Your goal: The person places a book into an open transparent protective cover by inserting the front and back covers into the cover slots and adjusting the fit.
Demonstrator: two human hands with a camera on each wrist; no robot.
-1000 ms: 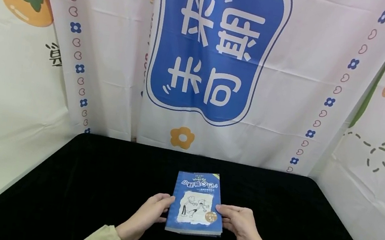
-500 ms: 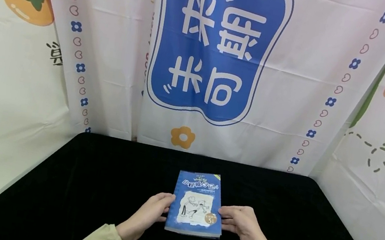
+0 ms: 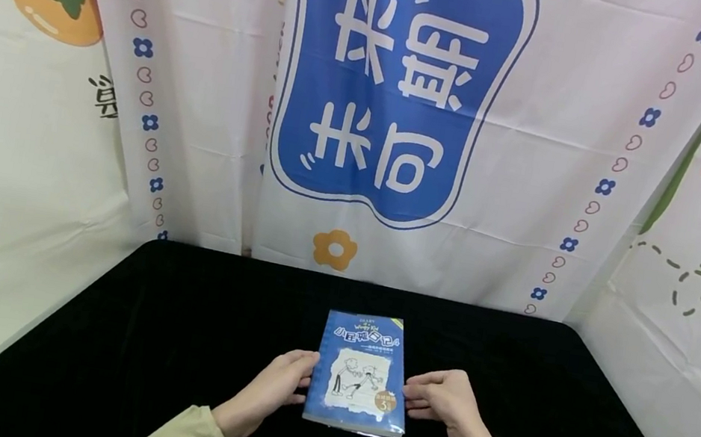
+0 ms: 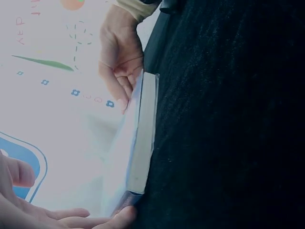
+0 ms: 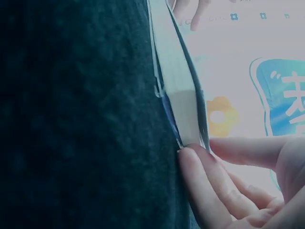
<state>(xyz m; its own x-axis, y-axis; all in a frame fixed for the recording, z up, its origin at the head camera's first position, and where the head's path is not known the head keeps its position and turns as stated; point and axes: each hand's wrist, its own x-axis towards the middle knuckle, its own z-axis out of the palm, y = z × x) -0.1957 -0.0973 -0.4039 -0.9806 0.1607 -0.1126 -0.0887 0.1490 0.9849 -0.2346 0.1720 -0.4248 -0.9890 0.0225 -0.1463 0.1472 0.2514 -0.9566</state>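
A blue paperback book, with a cartoon of two figures on its cover, lies face up on a black cloth. At its left side, my left hand touches the spine with extended fingertips; the left wrist view shows these fingers against the spine's near corner. My right hand is at the right edge, thumb by the cover's rim and fingertips against the page edges. In the right wrist view the thumb and fingers pinch the book's edge, and its page block shows between slightly parted covers.
Black cloth covers the table around the book. A white printed curtain hangs behind the table's far edge, with white sheets on both sides.
My right hand has slid a little toward me along the book's right edge, its thumb drawing back from the cover to the rim. The left hand and book have barely moved.
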